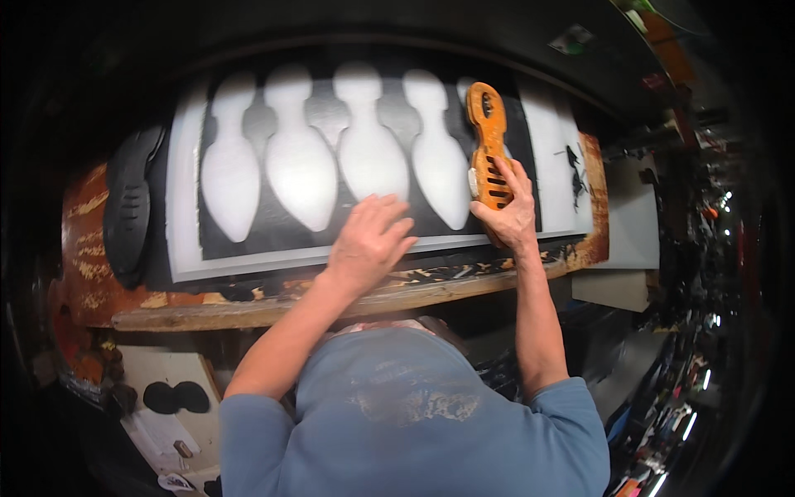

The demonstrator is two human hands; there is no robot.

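Observation:
My right hand [511,214] grips the wide end of an orange sole-shaped cutting die [486,120], thumb on its left side and fingers over its right edge. Slots run through the die, and a whitish patch shows on its side. It is over the right part of a black sheet [327,124], partly covering a pale sole-shaped opening. Fingers stretched and slightly spread, my left hand [371,240] rests by the sheet's near edge, below a white sole-shaped opening [373,161]. Several such openings stand side by side, showing white underneath.
A white board [185,207] lies under the black sheet. Dark sole-shaped pieces [128,211] are stacked at the left. A worn wooden edge [364,298] runs along the front. Black scraps [575,170] lie at right. A dark machine part [331,21] overhangs the far side.

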